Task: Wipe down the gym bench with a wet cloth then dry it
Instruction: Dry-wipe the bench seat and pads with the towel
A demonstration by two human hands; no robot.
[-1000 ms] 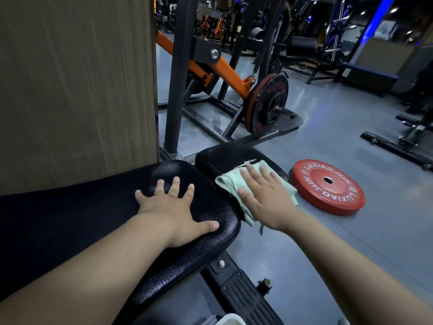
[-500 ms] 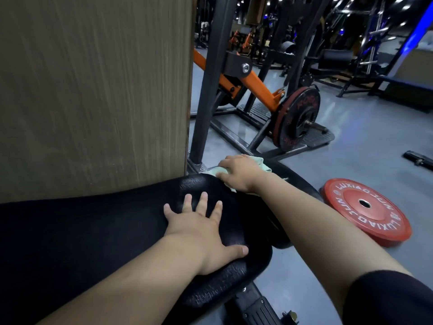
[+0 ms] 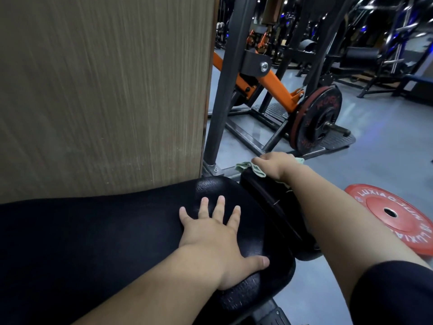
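The black padded gym bench (image 3: 105,235) fills the lower left, and its smaller seat pad (image 3: 269,195) sits just beyond it to the right. My left hand (image 3: 218,238) lies flat on the big pad's end, fingers spread. My right hand (image 3: 274,166) presses a pale green cloth (image 3: 246,167) onto the far end of the seat pad. Most of the cloth is hidden under that hand; only its edges show.
A wood-grain panel (image 3: 105,90) rises right behind the bench on the left. A dark steel rack with an orange arm (image 3: 276,85) and a loaded plate (image 3: 316,118) stands beyond the seat. A red weight plate (image 3: 393,216) lies on the grey floor at right.
My right hand has slid the cloth from the near part of the seat pad to its far end. The view has shifted left and closer. My left hand stays planted on the bench.
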